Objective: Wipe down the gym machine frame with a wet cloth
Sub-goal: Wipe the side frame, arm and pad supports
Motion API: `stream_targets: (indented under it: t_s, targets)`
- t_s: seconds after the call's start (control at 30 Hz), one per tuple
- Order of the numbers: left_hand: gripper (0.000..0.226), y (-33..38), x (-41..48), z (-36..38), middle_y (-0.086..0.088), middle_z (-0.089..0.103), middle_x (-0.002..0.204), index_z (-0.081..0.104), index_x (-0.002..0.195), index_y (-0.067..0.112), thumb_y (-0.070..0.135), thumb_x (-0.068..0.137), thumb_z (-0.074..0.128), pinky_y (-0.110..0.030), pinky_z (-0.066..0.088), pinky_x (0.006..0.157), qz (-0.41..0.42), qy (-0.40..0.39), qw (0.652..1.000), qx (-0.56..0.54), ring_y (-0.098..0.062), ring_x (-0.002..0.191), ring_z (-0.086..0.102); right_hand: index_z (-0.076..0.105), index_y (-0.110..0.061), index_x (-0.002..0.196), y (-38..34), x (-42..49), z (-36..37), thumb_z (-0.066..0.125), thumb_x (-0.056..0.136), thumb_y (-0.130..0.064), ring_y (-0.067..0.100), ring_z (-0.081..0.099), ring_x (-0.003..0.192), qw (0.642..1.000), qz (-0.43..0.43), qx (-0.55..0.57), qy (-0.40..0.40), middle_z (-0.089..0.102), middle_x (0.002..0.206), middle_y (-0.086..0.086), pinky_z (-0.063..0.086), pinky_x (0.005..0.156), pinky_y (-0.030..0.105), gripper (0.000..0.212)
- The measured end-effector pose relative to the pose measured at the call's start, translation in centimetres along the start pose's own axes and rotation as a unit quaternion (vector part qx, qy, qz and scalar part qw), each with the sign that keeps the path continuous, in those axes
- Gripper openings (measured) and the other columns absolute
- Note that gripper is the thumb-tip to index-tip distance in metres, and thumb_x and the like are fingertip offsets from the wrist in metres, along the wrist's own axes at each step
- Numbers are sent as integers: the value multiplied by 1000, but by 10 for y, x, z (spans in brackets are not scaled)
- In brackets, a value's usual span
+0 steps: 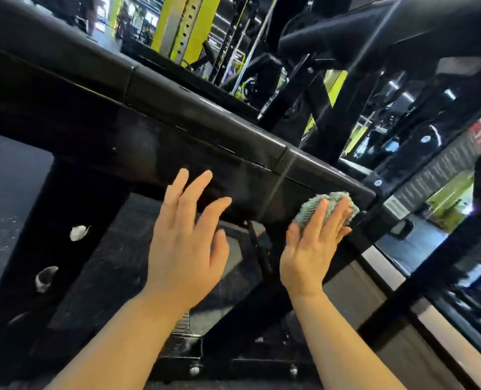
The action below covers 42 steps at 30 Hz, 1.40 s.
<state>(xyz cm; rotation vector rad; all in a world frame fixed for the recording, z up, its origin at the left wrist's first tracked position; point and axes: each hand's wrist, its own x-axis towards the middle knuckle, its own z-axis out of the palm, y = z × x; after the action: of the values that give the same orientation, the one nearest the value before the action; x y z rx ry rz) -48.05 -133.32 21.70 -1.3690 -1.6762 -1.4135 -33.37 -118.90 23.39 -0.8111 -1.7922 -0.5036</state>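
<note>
The gym machine frame (155, 136) is seen as a black beam running ahead of both hands and up to the left of them. A greenish cloth (308, 211) is pressed flat against the beam's near face, close to its right end, under the straight fingers of the right hand (312, 243); it is pinned, not clutched. The left hand (186, 237) is held slack with fingers spread, just before the beam; whether the beam is touched cannot be told. Because the cloth is only pinned by flat fingers, it could be dropped past the beam's end or lower edge if pressure is eased. Streaks could also be left, and the underside below the fingers missed.
</note>
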Motion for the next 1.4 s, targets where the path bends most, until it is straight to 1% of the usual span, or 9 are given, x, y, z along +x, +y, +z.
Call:
stream_targets:
  t_s: [0.13,0.3,0.5,0.73,0.93,1.07,1.17,1.27,1.4]
  targets:
    - [41,18,-12,22,-11,33,145,57,122,9,20,86,40,-51,29,108,45,-45,998,-19,-33,140,21,9,-10,150,-65,17,12,33,94,-33,32,-10,144,971,201,121,50,-2,155,26,-8,117,37,66]
    - [43,21,-7,23,-11,39,143,50,127,9,16,85,40,-35,23,110,25,-41,999,-23,-28,138,28,20,-19,144,-12,-7,10,31,101,-36,28,-5,146,994,-99,-28,-33,4,155,15,-4,118,47,48]
    - [38,47,8,31,-13,49,134,60,118,11,17,84,44,-37,26,106,58,-28,998,-6,-31,130,38,4,-18,151,7,2,2,32,96,-37,25,-9,145,971,208,108,45,-6,157,11,7,115,59,65]
    - [33,76,42,43,-15,60,119,66,109,7,16,85,46,-40,38,95,114,-23,993,-4,-31,111,52,-8,-29,151,13,-11,12,26,101,-42,20,-8,147,994,-105,-14,1,-18,158,1,-4,119,44,62]
    - [35,86,40,56,-11,60,123,67,108,11,18,82,46,-40,31,99,141,-74,987,36,-28,120,44,6,-26,150,31,3,3,35,97,-41,20,-10,146,957,237,155,61,-6,157,8,-8,118,33,62]
    - [37,86,37,54,-9,58,125,63,114,10,21,86,42,-37,29,103,94,-67,993,0,-25,123,43,4,-34,151,4,-21,2,43,99,-33,23,-1,148,985,18,171,-27,-8,160,-3,12,119,44,65]
    - [35,84,36,52,-8,58,124,63,113,11,21,86,43,-38,30,102,94,-60,994,-12,-25,123,43,26,-36,147,25,-32,-25,48,97,-13,13,23,144,954,-75,272,-100,18,157,-10,24,116,30,59]
    - [34,86,36,50,-9,58,123,62,113,10,19,87,43,-33,27,105,87,-37,995,-30,-26,122,44,56,-28,122,23,-12,-72,45,92,-1,4,50,122,892,101,424,-117,54,130,-16,40,100,17,42]
    - [35,88,38,46,-9,57,123,63,114,8,18,87,43,-31,25,106,50,-14,998,-36,-26,121,44,47,-35,112,30,30,-86,47,96,-4,-6,52,104,883,211,418,-24,54,109,-19,41,85,8,35]
